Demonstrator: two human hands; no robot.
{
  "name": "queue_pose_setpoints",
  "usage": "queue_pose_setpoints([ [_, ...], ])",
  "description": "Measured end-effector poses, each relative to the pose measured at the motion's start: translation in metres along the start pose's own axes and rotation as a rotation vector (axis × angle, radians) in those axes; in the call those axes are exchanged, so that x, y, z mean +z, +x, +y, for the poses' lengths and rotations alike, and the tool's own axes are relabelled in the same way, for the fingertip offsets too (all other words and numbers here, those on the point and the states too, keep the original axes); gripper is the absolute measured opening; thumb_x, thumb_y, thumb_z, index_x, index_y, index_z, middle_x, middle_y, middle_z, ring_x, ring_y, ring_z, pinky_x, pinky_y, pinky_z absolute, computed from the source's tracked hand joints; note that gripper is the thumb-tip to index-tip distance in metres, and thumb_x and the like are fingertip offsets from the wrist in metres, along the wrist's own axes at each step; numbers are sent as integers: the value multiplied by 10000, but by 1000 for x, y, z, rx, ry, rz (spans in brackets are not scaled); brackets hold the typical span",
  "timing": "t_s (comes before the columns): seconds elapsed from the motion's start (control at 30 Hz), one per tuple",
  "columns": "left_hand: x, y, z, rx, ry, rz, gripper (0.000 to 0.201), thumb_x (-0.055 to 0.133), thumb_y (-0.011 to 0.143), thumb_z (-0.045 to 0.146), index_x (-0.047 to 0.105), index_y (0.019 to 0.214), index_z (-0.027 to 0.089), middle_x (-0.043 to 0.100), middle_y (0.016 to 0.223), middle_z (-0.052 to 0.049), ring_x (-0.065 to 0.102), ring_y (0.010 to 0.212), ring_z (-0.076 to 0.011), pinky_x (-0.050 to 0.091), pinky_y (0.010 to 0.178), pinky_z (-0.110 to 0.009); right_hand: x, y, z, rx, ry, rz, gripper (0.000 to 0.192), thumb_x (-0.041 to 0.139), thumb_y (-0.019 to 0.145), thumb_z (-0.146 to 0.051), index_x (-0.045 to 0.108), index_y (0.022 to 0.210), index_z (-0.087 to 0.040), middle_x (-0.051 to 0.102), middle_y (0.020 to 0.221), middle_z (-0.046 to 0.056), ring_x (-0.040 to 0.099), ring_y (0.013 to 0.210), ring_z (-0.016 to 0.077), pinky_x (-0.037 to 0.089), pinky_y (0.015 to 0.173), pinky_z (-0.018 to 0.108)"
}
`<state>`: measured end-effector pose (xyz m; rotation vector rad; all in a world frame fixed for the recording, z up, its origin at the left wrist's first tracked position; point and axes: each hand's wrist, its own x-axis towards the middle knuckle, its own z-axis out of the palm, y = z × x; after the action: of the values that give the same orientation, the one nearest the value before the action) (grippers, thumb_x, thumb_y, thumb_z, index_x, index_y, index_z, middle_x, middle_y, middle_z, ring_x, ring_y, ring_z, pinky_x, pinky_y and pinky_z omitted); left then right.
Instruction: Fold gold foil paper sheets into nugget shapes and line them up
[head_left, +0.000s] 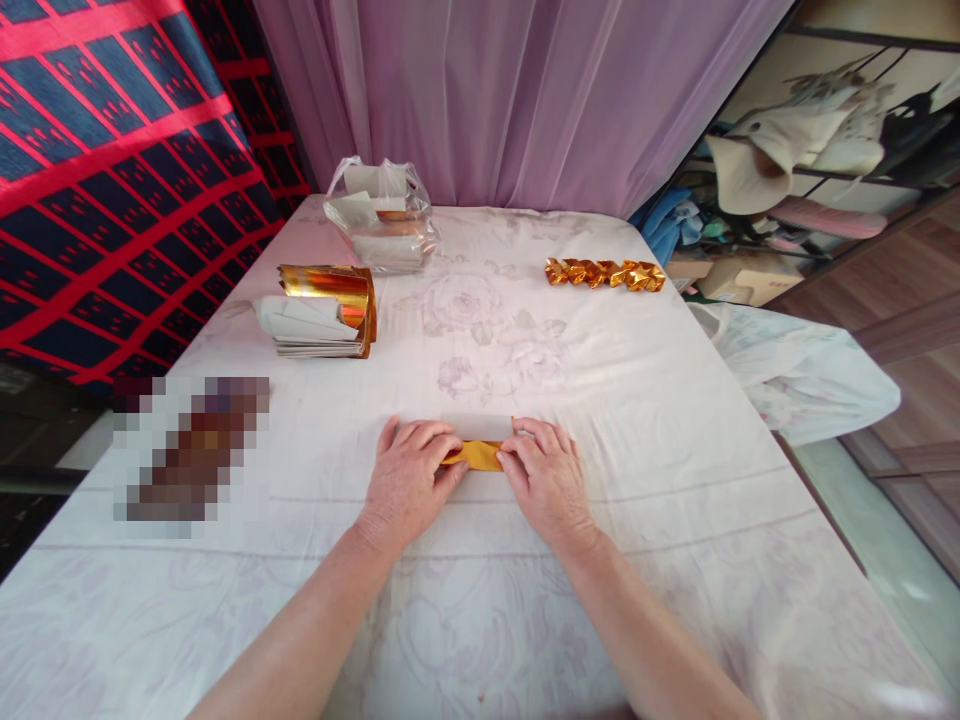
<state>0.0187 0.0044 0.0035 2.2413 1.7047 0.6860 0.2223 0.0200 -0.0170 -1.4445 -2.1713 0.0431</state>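
A sheet of gold foil paper [480,456] lies on the table in front of me, its near edge folded over so the gold side shows and the white side [480,427] faces up behind it. My left hand [412,470] pinches the left end of the fold between thumb and fingers. At the right end, my right hand [546,478] grips the fold the same way. Both palms rest low over the cloth. Farther off to the left stands a curled stack of gold foil paper [326,285]. A row of folded gold foil pieces [604,274] lies at the back right.
A clear plastic bag [382,220] with more paper sits at the table's back left. The floral tablecloth [480,600] covers the table. A blurred-out item [195,450] is at the left edge. Shelves with hats [757,160] stand to the right, and a purple curtain [480,100] hangs behind.
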Motion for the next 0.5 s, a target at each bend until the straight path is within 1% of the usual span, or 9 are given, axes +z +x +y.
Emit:
queue_pose_setpoints([
  [0.1, 0, 0, 2, -7, 4, 0, 76, 656, 863, 274, 646, 938, 261, 695, 1094, -16, 603, 1026, -238, 288, 1096, -554, 0, 0, -2, 6, 2, -17, 101, 564, 911, -243, 652, 863, -238, 641, 1135, 72, 551, 1010, 244, 393, 825, 386],
  [0.17, 1, 0, 3, -8, 5, -3, 81, 657, 858, 267, 644, 937, 260, 694, 1090, -16, 602, 1029, -239, 287, 1096, -549, -1, 1, -6, 22, -5, -28, 72, 596, 893, -280, 638, 871, -226, 639, 1148, 84, 548, 1037, 260, 392, 843, 401],
  [0.33, 1, 1, 2, -12, 9, 2, 105, 644, 858, 251, 648, 962, 266, 694, 1102, -20, 601, 1045, -246, 285, 1097, -546, -1, 3, -16, 74, -38, -46, 224, 691, 821, -418, 601, 868, -219, 630, 1159, 104, 535, 1076, 301, 387, 876, 438],
  [0.43, 2, 1, 2, -15, 11, 5, 103, 646, 858, 252, 644, 960, 268, 697, 1096, -21, 602, 1039, -247, 290, 1091, -548, -1, 3, -16, 100, -27, -44, 243, 713, 807, -431, 601, 859, -223, 631, 1160, 98, 539, 1074, 296, 389, 871, 432],
  [0.5, 2, 1, 2, -16, 14, 2, 100, 648, 857, 257, 643, 956, 268, 699, 1093, -21, 603, 1038, -248, 288, 1091, -548, -1, 3, -13, 109, -5, -53, 216, 717, 809, -409, 613, 864, -228, 629, 1171, 90, 545, 1077, 284, 394, 862, 421],
])
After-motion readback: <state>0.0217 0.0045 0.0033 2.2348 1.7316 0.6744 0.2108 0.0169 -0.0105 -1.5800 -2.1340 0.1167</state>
